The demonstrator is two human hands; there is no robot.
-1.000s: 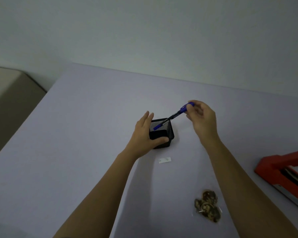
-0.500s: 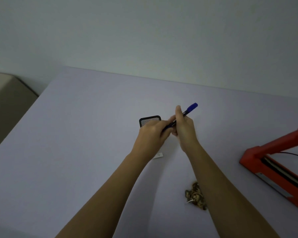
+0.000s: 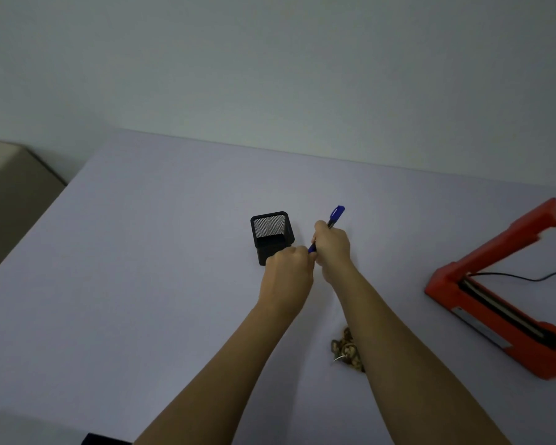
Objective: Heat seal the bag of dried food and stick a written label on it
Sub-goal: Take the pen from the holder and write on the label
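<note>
The right hand (image 3: 333, 248), which 1 second ago was lifting the blue pen (image 3: 329, 224) out of the mesh holder (image 3: 272, 234), now grips its barrel while the left hand (image 3: 288, 271) has left the holder and closed on the pen's lower end, likely uncapping it. Writing looks next; the label is hidden, and the bag of dried food (image 3: 347, 350) lies near on the counter (image 3: 142, 252), left of the open red sealer (image 3: 501, 297).

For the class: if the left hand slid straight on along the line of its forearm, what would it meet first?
Most likely the black mesh pen holder, which stands directly beyond the left hand; its knuckles already overlap the holder's near edge in this view, though depth is unclear.
</note>
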